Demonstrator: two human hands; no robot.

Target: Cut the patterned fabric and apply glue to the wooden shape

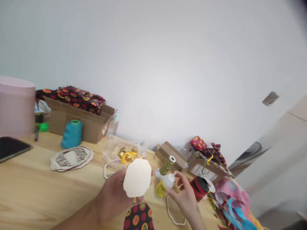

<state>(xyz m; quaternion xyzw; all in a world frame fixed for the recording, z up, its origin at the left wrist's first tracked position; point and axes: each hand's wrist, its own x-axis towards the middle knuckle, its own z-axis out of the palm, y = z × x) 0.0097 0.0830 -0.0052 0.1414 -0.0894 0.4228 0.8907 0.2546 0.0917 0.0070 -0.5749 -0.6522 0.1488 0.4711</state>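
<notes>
My left hand (112,196) is closed on a pale, flat wooden cut-out (137,177) with a scalloped edge, held upright above the wooden table (31,188). My right hand (185,196) grips a small white glue bottle (165,183) with a yellow label, right beside the cut-out. Below the cut-out lies a dark fabric piece (139,218) with red and yellow dots. A wooden frame outline (176,212) lies on the table under my right hand.
A teal thread cone (72,134), a stack of wooden frames (71,158), a bag of gold bells (126,154), an olive thread spool (167,165), a red spool (200,187), cardboard boxes (79,119) of patterned cloth, a phone (11,147) and a pink round box (16,107).
</notes>
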